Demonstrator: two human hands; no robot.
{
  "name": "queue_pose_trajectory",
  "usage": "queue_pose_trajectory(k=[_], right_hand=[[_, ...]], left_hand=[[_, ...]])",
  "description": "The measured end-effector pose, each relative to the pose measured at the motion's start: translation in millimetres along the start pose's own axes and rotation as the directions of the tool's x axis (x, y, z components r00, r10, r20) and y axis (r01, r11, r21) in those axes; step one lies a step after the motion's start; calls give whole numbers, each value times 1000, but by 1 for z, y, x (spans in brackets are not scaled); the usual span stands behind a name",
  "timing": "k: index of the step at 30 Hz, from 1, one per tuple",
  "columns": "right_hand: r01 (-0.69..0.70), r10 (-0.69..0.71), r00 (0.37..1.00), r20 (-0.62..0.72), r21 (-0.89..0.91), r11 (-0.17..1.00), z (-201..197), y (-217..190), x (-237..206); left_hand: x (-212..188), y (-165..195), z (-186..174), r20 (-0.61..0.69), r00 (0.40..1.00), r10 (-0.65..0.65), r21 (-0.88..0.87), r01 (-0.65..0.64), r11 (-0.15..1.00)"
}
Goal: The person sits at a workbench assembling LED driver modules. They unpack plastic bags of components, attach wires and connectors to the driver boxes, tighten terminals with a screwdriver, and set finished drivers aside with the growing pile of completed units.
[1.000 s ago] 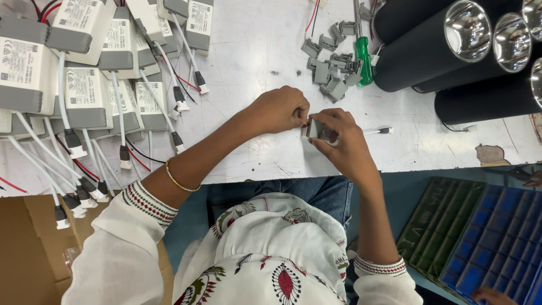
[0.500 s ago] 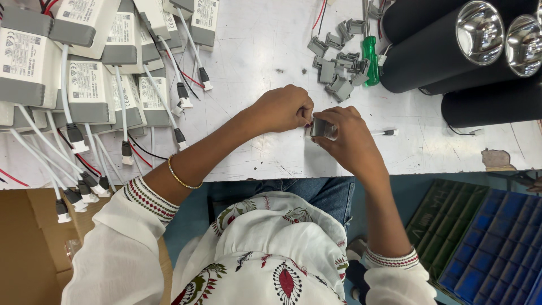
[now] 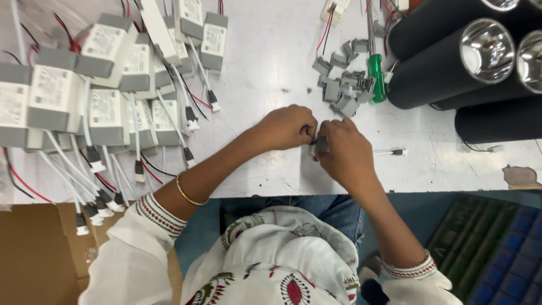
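Over the white worktable, my left hand and my right hand meet fingertip to fingertip. Between them sits a small grey plastic cover piece, pinched by my right fingers, with my left fingers closed against its left end. A thin white lead with a dark plug runs out to the right from under my right hand. A pile of several similar grey pieces lies just beyond my hands.
Several grey-and-white driver boxes with white leads and red-black wires fill the table's left. A green-handled screwdriver lies by the pile. Black cylindrical lamp housings lie at the right. A cardboard box sits lower left, blue-green trays lower right.
My hands have stayed together on the small grey piece, fingers shifting slightly around it. The view has drifted a little; nothing else on the table has moved.
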State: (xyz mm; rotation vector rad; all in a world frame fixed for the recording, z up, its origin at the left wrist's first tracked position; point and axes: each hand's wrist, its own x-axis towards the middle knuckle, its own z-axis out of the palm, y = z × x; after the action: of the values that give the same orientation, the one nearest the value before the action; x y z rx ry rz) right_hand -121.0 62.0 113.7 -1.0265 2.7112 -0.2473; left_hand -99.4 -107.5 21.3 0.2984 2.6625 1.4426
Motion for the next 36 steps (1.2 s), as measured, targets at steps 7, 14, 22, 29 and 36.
queue_pose_trajectory(k=[7,14,22,29,36], right_hand=[[48,-42,994,-103,52,997,7,5,-18],[99,-27,913,-408,158,982,32,19,-42],[116,8,895,-445,249,961,56,48,-30],[34,101,883,-458,276,961,63,48,-25],[33,111,887,-447,302,953,58,47,-28]], left_hand=[[-4,7,-7,88,996,-32,-57,37,998],[-5,5,7,86,996,26,-235,-5,972],[2,-8,32,-160,983,87,-359,-140,923],[-3,7,28,-154,987,34,-379,-91,921],[-4,16,20,-104,993,63,-323,-94,942]])
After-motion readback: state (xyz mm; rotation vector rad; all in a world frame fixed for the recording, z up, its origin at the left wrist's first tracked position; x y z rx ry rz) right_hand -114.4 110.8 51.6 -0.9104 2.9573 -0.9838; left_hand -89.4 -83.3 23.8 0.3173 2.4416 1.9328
